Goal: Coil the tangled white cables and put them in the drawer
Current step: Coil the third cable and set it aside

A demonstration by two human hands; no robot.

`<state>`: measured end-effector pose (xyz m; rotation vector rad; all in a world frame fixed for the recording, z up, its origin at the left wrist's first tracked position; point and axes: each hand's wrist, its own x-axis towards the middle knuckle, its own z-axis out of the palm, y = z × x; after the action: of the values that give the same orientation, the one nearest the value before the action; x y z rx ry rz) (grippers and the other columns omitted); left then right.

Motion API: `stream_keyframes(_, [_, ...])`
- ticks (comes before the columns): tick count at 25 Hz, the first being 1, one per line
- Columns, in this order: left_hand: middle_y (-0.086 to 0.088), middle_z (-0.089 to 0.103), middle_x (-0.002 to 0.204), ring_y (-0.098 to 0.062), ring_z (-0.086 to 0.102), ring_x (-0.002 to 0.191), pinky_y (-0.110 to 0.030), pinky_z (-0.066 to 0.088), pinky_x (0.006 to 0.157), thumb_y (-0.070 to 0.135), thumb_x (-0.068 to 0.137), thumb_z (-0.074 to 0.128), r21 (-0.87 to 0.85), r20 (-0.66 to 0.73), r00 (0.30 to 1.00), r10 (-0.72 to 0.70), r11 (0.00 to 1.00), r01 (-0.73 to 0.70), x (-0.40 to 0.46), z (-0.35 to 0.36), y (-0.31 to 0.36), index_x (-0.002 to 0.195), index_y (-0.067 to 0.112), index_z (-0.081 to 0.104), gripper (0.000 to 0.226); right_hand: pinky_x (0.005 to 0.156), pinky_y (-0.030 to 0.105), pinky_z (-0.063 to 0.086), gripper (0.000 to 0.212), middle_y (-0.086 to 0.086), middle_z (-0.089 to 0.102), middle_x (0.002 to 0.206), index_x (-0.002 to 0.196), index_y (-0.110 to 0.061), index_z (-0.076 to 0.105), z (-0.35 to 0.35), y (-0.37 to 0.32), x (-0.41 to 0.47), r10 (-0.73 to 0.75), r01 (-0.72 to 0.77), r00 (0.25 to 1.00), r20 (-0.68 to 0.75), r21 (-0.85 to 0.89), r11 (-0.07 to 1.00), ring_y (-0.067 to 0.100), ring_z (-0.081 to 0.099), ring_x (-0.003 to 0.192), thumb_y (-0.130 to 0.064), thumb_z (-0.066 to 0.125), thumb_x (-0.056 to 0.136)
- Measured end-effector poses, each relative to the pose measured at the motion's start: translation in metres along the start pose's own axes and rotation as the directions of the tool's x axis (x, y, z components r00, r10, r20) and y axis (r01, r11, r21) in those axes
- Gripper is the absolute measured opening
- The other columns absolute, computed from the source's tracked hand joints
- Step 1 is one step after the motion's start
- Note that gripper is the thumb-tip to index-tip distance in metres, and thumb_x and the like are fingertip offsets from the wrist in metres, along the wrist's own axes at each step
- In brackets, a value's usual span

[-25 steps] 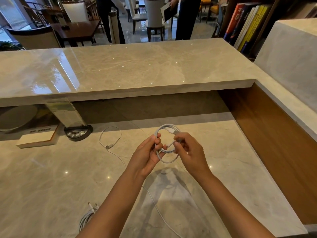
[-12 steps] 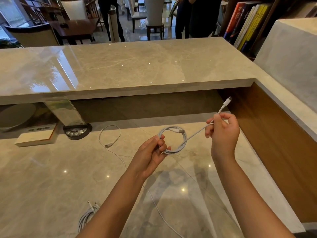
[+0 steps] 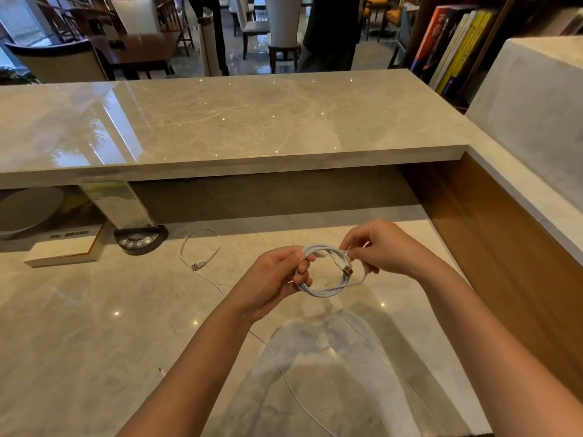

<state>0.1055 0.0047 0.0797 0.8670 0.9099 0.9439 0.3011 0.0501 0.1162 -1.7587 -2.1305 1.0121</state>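
Coiling stage, head view: both hands are raised above the marble worktop (image 3: 94, 342) with a coiled white cable (image 3: 328, 290) held between them. Left hand (image 3: 274, 280) is closed around the left side of the coil, fingers wrapped through the loop. Right hand (image 3: 381, 247) pinches the upper right of the coil between thumb and fingertips. A USB plug (image 3: 347, 270) hangs inside the loop, just beside the right hand. A second, loose white cable (image 3: 202, 247) lies on the worktop to the left of the left hand and trails under the left forearm towards the near edge. A round black device (image 3: 138, 240) sits farther left, well apart from both hands
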Motion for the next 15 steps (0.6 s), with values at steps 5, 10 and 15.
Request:
stream_keyframes(5, [0.002,0.045,0.060,-0.006,0.040,0.051,-0.022,0.053,0.065,0.011,0.098,0.038,-0.081,0.005,1.000,-0.018,0.997,0.018,-0.007,-0.012,0.003,0.082,0.006,0.059,0.026,0.047,0.017,0.046,0.021,-0.009,0.066,0.061,0.088,-0.018,0.070,-0.002,-0.002,-0.002,-0.120,0.112,0.992,0.044,0.160,0.981,0.005,0.053,0.046,-0.003,0.057,0.088])
stream_keyframes(10, [0.003,0.045,0.057,-0.005,0.040,0.048,-0.021,0.052,0.062,0.010,0.097,0.039,-0.137,0.025,0.999,-0.038,0.990,0.041,-0.006,-0.010,-0.005,0.067,0.014,0.066,0.040,0.048,0.018,0.044,0.017,0.003,0.065,0.066,0.087,-0.013,0.070,0.004,-0.015,-0.003,-0.215,0.187,0.971,0.103,0.229,0.955,0.006,0.052,0.050,-0.005,0.055,0.089])
stream_keyframes(15, [0.000,0.047,0.058,-0.005,0.042,0.047,-0.020,0.052,0.057,0.004,0.095,0.041,-0.179,-0.061,0.997,-0.051,0.983,0.040,-0.003,-0.004,-0.003,0.078,0.005,0.062,0.027,0.049,0.022,0.044,0.017,0.001,0.062,0.063,0.095,-0.016,0.059,0.009,-0.030,0.001,-0.190,0.147,0.978,0.086,0.363,0.920,0.011,0.052,0.054,-0.007,0.046,0.089])
